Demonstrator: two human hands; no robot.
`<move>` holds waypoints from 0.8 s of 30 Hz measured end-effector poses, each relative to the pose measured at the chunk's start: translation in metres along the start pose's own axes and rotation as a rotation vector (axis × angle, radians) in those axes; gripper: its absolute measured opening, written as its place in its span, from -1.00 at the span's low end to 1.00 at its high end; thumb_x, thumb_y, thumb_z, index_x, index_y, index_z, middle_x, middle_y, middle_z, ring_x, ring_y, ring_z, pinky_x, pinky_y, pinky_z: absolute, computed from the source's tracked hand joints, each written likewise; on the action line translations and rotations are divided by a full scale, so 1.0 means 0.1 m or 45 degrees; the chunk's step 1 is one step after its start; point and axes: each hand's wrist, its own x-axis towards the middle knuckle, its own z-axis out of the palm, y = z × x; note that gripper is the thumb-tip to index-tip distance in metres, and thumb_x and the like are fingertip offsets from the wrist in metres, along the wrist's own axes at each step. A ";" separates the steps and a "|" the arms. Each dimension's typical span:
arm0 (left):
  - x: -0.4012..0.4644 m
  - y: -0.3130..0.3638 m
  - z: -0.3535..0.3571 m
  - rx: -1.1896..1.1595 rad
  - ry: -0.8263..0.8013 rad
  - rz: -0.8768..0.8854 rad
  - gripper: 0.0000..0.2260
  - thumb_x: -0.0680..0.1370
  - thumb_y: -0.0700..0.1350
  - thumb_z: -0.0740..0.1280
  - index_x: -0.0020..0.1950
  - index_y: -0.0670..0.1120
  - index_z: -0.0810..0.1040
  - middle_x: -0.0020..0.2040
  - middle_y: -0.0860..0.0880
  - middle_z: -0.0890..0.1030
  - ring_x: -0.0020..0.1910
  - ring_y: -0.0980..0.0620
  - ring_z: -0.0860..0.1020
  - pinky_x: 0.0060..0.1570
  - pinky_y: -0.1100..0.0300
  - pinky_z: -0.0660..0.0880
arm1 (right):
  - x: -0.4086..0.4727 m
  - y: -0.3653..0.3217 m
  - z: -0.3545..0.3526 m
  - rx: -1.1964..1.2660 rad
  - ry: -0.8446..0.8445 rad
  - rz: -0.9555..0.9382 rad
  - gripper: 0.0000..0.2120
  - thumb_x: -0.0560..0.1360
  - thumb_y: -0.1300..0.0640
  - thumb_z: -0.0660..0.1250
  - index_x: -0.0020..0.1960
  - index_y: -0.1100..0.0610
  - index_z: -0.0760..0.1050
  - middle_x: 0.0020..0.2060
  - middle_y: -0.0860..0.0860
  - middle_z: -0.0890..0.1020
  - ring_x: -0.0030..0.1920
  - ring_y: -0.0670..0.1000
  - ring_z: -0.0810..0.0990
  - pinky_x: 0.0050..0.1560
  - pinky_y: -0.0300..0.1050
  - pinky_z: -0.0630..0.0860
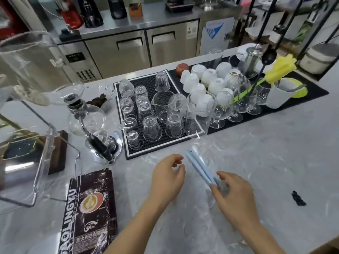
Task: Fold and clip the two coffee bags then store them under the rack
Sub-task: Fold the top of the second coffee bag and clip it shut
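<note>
Blue, one sealing clip (200,170) sits mid-frame, its near end pinched by the right hand (233,197). Left hand (167,177) hovers loosely curled, holding nothing. One dark coffee bag (89,213) lies on the desk (275,162), lower left.

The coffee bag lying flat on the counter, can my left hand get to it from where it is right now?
Probably yes. The coffee bag lies flat just left of the left hand, with bare counter between them. That hand holds nothing; only the right hand pinches the blue clip.
</note>
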 end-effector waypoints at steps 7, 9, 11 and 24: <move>0.38 0.00 0.17 0.043 -0.101 0.013 -0.73 0.56 -0.12 0.31 0.26 -0.04 0.55 0.15 0.04 0.65 0.01 0.09 0.60 -0.02 0.37 0.41 | 0.11 0.10 0.12 -0.041 -0.041 -0.028 -0.70 0.21 -0.05 0.50 -0.10 0.01 0.61 -0.27 -0.10 0.59 -0.24 0.01 0.59 -0.12 -0.04 0.50; 0.43 0.01 0.20 0.032 -0.138 0.001 -0.70 0.56 -0.12 0.31 0.29 -0.03 0.52 0.15 0.03 0.65 0.02 0.11 0.59 -0.02 0.37 0.42 | 0.13 0.11 0.15 -0.052 -0.057 -0.036 -0.73 0.23 -0.06 0.50 -0.12 -0.01 0.61 -0.30 -0.13 0.54 -0.26 0.00 0.57 -0.13 -0.06 0.46; 0.44 0.02 0.22 0.012 -0.165 -0.020 -0.68 0.54 -0.16 0.31 0.31 -0.03 0.51 0.12 0.02 0.66 0.03 0.11 0.60 0.02 0.39 0.42 | 0.14 0.13 0.17 -0.052 -0.061 -0.047 -0.76 0.26 -0.03 0.55 -0.12 -0.02 0.62 -0.32 -0.14 0.54 -0.27 -0.02 0.56 -0.12 -0.08 0.43; 0.17 0.05 0.10 -0.210 -0.071 -0.133 -0.71 0.52 -0.22 0.33 0.23 -0.05 0.56 0.05 0.04 0.64 -0.06 0.13 0.60 0.02 0.29 0.56 | 0.02 0.02 0.18 0.078 -0.081 -0.055 -0.83 0.36 0.15 0.52 -0.07 -0.02 0.64 -0.27 -0.17 0.54 -0.28 -0.08 0.51 -0.19 -0.17 0.44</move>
